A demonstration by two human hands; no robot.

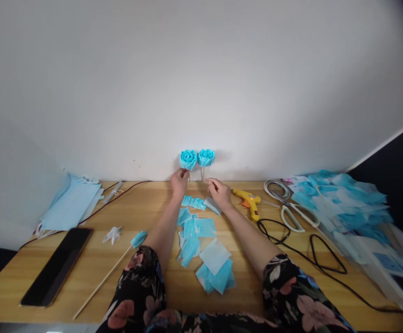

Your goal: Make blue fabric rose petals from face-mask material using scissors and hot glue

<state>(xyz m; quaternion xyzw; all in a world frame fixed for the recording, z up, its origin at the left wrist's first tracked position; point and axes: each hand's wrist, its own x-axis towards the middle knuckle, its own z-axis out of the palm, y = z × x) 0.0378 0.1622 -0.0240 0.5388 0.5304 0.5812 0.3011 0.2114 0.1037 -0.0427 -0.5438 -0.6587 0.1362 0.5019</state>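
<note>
Two blue ruffled artificial flowers stand side by side against the wall at the back of the table. My left hand [180, 181] is closed just under the left flower [188, 159], its fingertips pinched at the base of the bloom. Below the right flower [206, 157], thin stick stems show, and my right hand [219, 192] has its fingers pinched together at their lower end. Whether it grips a stem there is hard to see. Pleated blue strips [193, 202] lie between my wrists, with cut blue and white fabric squares [215, 257] scattered nearer me.
Right of my hands lie a yellow glue gun [250, 200], scissors [296, 216], a black cord [314, 263], a blue fabric pile [343, 199] and a white power strip [385, 266]. Leftward are face masks [71, 203], a phone [56, 267], a white scrap [112, 235] and a blue-tipped stick [102, 282].
</note>
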